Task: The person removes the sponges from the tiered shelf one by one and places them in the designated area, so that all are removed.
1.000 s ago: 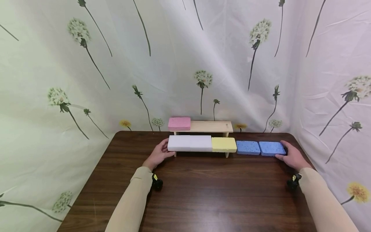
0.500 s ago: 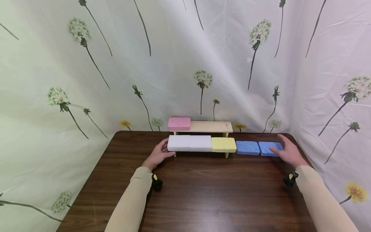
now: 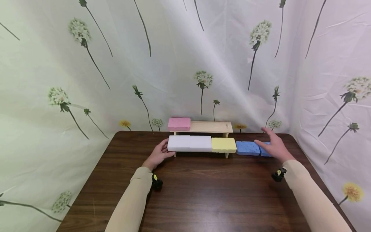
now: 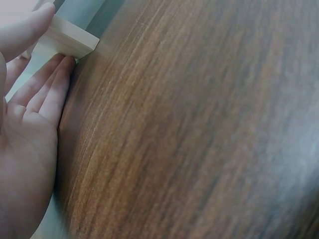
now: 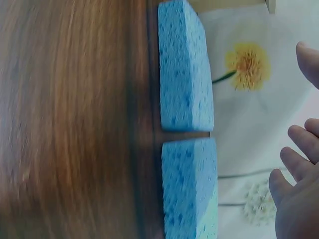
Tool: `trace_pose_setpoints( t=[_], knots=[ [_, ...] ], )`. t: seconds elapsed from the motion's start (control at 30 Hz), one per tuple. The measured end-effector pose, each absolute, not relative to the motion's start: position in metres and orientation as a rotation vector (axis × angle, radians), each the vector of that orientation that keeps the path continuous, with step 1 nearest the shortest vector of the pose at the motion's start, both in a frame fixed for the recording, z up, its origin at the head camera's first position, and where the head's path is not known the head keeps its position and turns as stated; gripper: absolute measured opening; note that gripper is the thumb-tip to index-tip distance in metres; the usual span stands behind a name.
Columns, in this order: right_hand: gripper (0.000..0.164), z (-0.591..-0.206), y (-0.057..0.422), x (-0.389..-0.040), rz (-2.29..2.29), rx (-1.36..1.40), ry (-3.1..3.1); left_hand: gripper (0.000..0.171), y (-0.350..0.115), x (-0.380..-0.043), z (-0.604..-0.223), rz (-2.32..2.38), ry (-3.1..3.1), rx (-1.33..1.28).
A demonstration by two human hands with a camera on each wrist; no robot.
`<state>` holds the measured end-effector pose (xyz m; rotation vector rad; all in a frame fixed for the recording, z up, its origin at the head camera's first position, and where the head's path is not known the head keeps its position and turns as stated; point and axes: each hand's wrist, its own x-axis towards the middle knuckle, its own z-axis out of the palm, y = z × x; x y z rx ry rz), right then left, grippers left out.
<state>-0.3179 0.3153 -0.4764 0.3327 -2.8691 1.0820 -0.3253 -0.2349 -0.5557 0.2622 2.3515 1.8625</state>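
My left hand [image 3: 157, 154] rests against the left end of a low wooden stand, beside two white sponges [image 3: 189, 143] lying end to end on it. The left wrist view shows straight fingers [image 4: 52, 94] reaching to the stand's wooden leg [image 4: 70, 40]. A yellow sponge [image 3: 223, 145] continues that row. To the right, two blue sponges [image 5: 185, 69] lie on the table with a thin gap between them. Above the right one hovers my right hand [image 3: 276, 146], fingers spread and holding nothing; it covers part of that sponge in the head view.
Behind the row is a wooden shelf [image 3: 211, 126] carrying a pink sponge [image 3: 179, 123] at its left. The dark wooden table [image 3: 208, 190] ends at a flower-print curtain [image 3: 174, 64], which also runs along the right side.
My right hand has let go of the far-right blue sponge, lifted, and moved left over the blue pair. The left hand and the sponges have stayed in place.
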Motion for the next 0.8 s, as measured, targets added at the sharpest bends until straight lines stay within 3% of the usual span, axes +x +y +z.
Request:
trace_pose_setpoints(
  t=[0.8],
  knots=[
    [0.086, -0.457, 0.239, -0.334, 1.113, 0.513, -2.826, 0.082, -0.235, -0.325, -0.556, 1.900, 2.320, 0.272]
  ],
)
